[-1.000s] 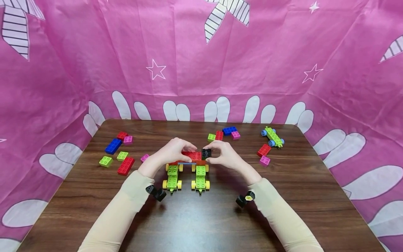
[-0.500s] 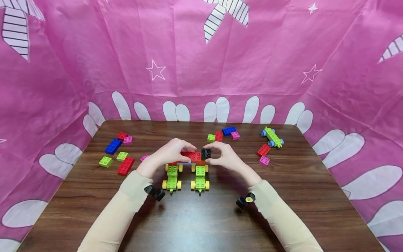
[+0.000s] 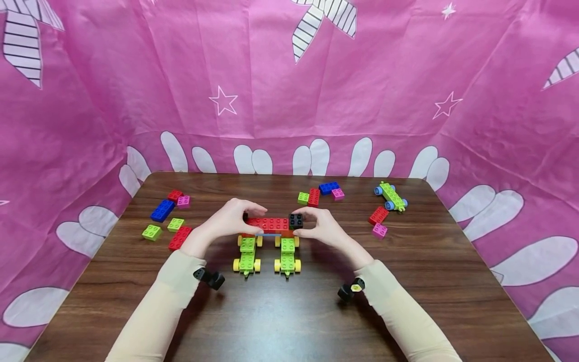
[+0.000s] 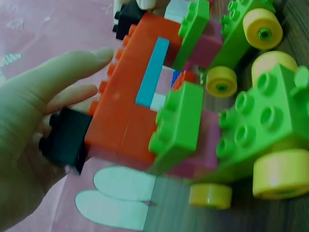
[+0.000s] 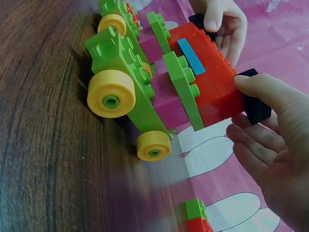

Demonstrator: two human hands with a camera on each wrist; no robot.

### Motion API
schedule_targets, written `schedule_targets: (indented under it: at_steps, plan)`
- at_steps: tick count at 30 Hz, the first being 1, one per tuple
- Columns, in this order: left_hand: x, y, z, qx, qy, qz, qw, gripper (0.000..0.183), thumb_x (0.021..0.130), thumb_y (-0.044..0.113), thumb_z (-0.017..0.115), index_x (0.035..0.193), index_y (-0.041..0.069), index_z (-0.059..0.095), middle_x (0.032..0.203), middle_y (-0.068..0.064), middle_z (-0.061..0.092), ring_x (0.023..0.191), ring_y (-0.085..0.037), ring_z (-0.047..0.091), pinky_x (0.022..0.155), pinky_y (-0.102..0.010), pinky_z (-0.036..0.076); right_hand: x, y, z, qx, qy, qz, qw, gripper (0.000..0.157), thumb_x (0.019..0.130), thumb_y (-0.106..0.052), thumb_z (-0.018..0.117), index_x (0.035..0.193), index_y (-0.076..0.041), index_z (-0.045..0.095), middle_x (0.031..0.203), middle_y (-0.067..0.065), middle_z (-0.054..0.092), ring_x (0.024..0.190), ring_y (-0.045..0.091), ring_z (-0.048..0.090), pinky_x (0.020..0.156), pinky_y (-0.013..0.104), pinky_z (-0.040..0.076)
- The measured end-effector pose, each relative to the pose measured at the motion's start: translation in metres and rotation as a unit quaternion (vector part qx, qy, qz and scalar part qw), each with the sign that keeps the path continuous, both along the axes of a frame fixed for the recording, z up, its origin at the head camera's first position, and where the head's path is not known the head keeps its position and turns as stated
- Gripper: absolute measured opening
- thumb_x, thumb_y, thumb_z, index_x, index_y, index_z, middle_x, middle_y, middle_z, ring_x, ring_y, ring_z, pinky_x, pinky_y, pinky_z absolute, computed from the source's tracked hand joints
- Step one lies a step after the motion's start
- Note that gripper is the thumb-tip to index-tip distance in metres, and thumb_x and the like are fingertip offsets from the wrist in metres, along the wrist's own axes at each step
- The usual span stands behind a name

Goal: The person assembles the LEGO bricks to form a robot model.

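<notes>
A toy brick build stands mid-table: red bricks (image 3: pixel 271 224) span two green wheeled bases (image 3: pixel 247 261) with yellow wheels. Pink bricks (image 5: pixel 169 99) and green bricks (image 4: pixel 183 128) sit between the bases and the red row, and a blue strip (image 4: pixel 153 72) shows along its side. A black brick (image 3: pixel 296 221) caps the right end, pinched between the thumb and fingers of my right hand (image 3: pixel 323 226). My left hand (image 3: pixel 230 218) curls round another black brick (image 4: pixel 66 137) at the left end, thumb in front and fingers behind; it is largely hidden in the head view.
Loose red, blue, green and pink bricks lie to the left, including a blue brick (image 3: pixel 163 210). More lie behind, near a second blue brick (image 3: pixel 328 188). At the back right are a green base with blue wheels (image 3: pixel 391 196) and a red brick (image 3: pixel 378 215).
My left hand has slid left along the red row, uncovering more red studs and part of the left black brick. My right hand stays at the right black brick, and the build has hardly moved.
</notes>
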State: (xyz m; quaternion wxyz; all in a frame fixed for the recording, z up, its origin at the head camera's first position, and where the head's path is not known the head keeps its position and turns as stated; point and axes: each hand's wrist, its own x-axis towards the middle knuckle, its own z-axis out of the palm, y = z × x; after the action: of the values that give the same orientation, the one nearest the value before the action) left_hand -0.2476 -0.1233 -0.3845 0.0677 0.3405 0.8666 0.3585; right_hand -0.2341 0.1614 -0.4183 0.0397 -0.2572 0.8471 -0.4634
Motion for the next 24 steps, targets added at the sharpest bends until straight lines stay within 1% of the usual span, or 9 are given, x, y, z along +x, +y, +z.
schedule_targets:
  at_steps: [5,8,12,15,17,20,24]
  plan:
    - [0.0,-0.012,-0.006,-0.008,0.016,0.018,0.9997,0.049,0.074,0.027,0.084,0.117,0.008,0.069,0.11,-0.007,0.072,0.105,-0.021,0.065,0.094,-0.042,0.05,-0.001,-0.001,-0.002,-0.01,-0.012,-0.006,1.0,0.04,0.078,-0.018,0.08,0.115,-0.008,0.066,0.108,0.009,0.07,0.102,0.026,0.065,0.087,0.042,0.055]
    - [0.0,-0.019,-0.009,-0.013,0.017,0.033,0.9992,0.048,0.073,0.028,0.085,0.115,0.01,0.07,0.11,-0.003,0.071,0.105,-0.02,0.064,0.092,-0.04,0.051,-0.001,-0.001,-0.003,-0.014,-0.022,-0.01,1.0,0.041,0.078,-0.018,0.081,0.114,-0.007,0.066,0.108,0.01,0.069,0.103,0.028,0.065,0.087,0.042,0.055]
    - [0.002,-0.026,-0.011,-0.005,0.009,0.051,0.9986,0.046,0.072,0.028,0.085,0.113,0.011,0.071,0.11,-0.003,0.071,0.095,-0.017,0.063,0.082,-0.035,0.054,-0.001,-0.002,-0.004,-0.017,-0.028,-0.014,0.999,0.042,0.078,-0.015,0.081,0.115,-0.004,0.066,0.11,0.013,0.069,0.106,0.03,0.064,0.09,0.044,0.054]
    - [0.003,-0.03,-0.013,0.004,0.008,0.058,0.9982,0.046,0.072,0.026,0.086,0.112,0.01,0.071,0.106,-0.005,0.071,0.084,-0.015,0.06,0.072,-0.03,0.054,-0.001,-0.003,-0.005,-0.012,-0.028,-0.018,0.999,0.042,0.078,-0.013,0.08,0.116,-0.002,0.065,0.111,0.015,0.068,0.107,0.031,0.064,0.092,0.045,0.052]
    - [0.002,-0.032,-0.015,0.01,0.008,0.062,0.998,0.045,0.071,0.025,0.086,0.11,0.009,0.071,0.103,-0.005,0.071,0.08,-0.014,0.059,0.068,-0.028,0.052,0.0,-0.004,-0.004,-0.007,-0.027,-0.02,0.999,0.041,0.079,-0.01,0.079,0.116,-0.001,0.064,0.111,0.016,0.068,0.107,0.032,0.064,0.094,0.046,0.051]
    - [0.002,-0.034,-0.018,0.017,0.004,0.062,0.9979,0.043,0.072,0.025,0.086,0.109,0.007,0.071,0.099,-0.006,0.071,0.077,-0.013,0.058,0.066,-0.027,0.052,0.007,-0.007,0.007,-0.003,-0.024,-0.021,1.0,0.038,0.08,-0.007,0.077,0.114,0.002,0.064,0.11,0.018,0.068,0.106,0.032,0.064,0.095,0.046,0.05]
    - [0.002,-0.035,-0.021,0.03,-0.01,0.064,0.9975,0.042,0.072,0.024,0.086,0.107,0.007,0.07,0.097,-0.006,0.071,0.079,-0.014,0.059,0.068,-0.028,0.053,0.019,-0.011,0.024,-0.004,-0.018,-0.019,1.0,0.032,0.082,-0.006,0.074,0.111,0.003,0.064,0.107,0.018,0.069,0.104,0.033,0.064,0.095,0.047,0.05]
